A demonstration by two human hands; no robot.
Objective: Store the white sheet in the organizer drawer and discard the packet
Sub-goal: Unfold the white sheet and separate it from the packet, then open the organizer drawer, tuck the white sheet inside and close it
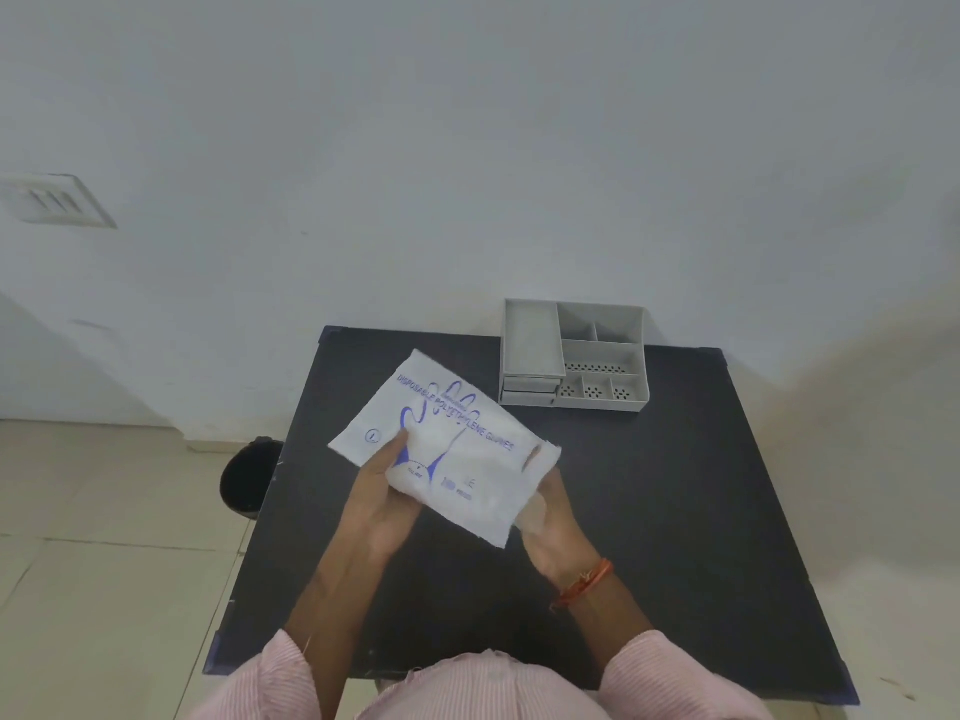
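dark table (675, 511) mostly bare, both hands gripping packet (457, 449) at its edges, organizer (574, 356) at far edge

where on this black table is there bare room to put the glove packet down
Most of the black table is bare: the wide stretch right of the right hand, below the grey organizer, and the near strip by the sleeves. Only the far edge, where the organizer stands, is taken. Both hands, left hand included, hold the packet over the middle.

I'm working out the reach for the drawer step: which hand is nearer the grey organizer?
Right. The right hand grips the packet at its right end, below the organizer. The left hand holds the packet's left part, farther away.
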